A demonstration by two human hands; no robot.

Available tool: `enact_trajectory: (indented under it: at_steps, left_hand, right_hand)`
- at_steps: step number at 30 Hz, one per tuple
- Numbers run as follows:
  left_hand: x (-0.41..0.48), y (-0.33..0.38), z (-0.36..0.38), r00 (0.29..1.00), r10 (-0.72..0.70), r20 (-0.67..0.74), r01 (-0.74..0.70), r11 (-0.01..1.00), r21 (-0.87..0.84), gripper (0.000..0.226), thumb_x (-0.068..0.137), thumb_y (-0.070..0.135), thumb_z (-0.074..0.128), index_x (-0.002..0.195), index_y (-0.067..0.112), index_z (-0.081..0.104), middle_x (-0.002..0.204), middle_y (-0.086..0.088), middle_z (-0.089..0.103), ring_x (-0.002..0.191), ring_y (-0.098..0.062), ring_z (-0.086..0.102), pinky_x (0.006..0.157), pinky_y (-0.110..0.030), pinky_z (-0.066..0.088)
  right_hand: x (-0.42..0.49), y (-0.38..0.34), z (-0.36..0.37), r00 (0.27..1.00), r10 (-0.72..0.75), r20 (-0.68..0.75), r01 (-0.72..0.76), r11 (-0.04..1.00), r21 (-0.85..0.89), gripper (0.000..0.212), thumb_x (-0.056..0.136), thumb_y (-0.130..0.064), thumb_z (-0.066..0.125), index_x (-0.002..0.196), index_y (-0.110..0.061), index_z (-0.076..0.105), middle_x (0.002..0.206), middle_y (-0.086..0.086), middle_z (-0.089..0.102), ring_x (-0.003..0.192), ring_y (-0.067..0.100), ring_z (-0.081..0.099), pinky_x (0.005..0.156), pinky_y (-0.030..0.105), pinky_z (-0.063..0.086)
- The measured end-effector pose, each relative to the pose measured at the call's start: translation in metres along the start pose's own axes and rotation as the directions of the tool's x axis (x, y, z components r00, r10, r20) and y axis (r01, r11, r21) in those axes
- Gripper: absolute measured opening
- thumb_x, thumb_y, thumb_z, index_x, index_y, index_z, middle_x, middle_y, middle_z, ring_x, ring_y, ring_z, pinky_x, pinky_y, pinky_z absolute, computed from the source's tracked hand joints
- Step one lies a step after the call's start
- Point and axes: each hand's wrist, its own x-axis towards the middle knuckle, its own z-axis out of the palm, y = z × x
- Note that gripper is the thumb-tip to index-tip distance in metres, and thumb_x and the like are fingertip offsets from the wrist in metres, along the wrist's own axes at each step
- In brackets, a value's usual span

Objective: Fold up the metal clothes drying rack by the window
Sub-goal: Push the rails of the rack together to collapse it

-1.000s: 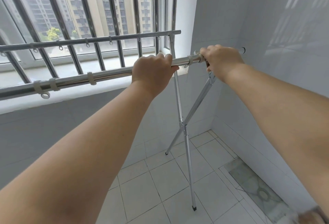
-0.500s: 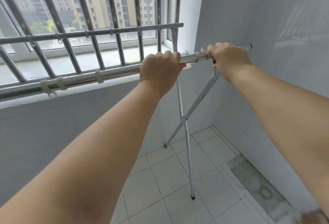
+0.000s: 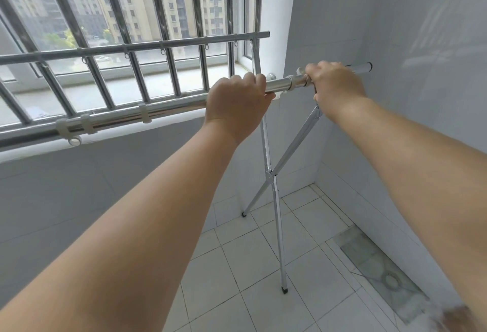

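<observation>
The metal drying rack stands under the barred window. Its near top bar (image 3: 158, 114) is a shiny tube with pale plastic clips, running from the left edge to the right wall. A second, thinner far bar (image 3: 163, 44) with small rings runs by the window. The crossed legs (image 3: 271, 173) form an X at the right end, both feet on the floor. My left hand (image 3: 237, 102) is closed around the near bar. My right hand (image 3: 334, 84) grips the same bar near its right end, above the leg joint.
The white tiled wall (image 3: 408, 94) is close on the right, almost touching the bar's end. The window ledge (image 3: 131, 89) and window bars lie just behind the rack. A patterned floor drain tile (image 3: 382, 271) sits at the lower right of the white tiled floor.
The view has shifted slightly closer and to the right. Both hands keep their grip on the near bar. The rack legs stay crossed at much the same angle.
</observation>
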Motion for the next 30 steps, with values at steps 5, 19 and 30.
enact_trajectory:
  at_steps: [5, 19, 30]
  left_hand:
    - [-0.01, 0.004, -0.01, 0.999, 0.047, 0.017, -0.044, 0.992, -0.119, 0.032, 0.094, 0.037, 0.041, 0.107, 0.011, 0.054, 0.089, -0.004, 0.064, 0.075, -0.025, 0.061, 0.064, -0.034, 0.043]
    - [-0.056, -0.041, -0.048, 0.964, -0.12, 0.237, 0.16, 0.974, -0.16, 0.062, 0.086, 0.039, 0.052, 0.135, 0.008, 0.031, 0.134, -0.01, 0.041, 0.126, -0.03, 0.036, 0.113, -0.047, 0.019]
    - [-0.136, -0.12, -0.108, 0.93, -0.289, 0.226, 0.322, 0.939, -0.124, 0.056, 0.096, 0.046, 0.03, 0.139, 0.01, 0.033, 0.141, -0.007, 0.04, 0.133, -0.026, 0.032, 0.115, -0.048, 0.013]
  right_hand:
    - [-0.013, -0.002, -0.002, 0.999, 0.033, 0.028, -0.033, 0.999, -0.013, 0.042, 0.081, 0.011, 0.048, 0.12, -0.004, 0.046, 0.114, 0.02, 0.054, 0.109, 0.036, 0.048, 0.102, 0.046, 0.035]
    - [-0.039, -0.046, -0.036, 0.999, -0.036, -0.021, 0.036, 0.999, -0.041, 0.061, 0.08, -0.002, 0.048, 0.139, -0.008, 0.032, 0.132, 0.017, 0.044, 0.121, 0.034, 0.042, 0.104, 0.044, 0.035]
    - [-0.059, -0.15, -0.081, 0.933, -0.242, -0.264, 0.272, 0.959, 0.081, 0.047, 0.079, 0.004, 0.048, 0.125, -0.003, 0.051, 0.119, 0.02, 0.056, 0.106, 0.037, 0.053, 0.086, 0.045, 0.042]
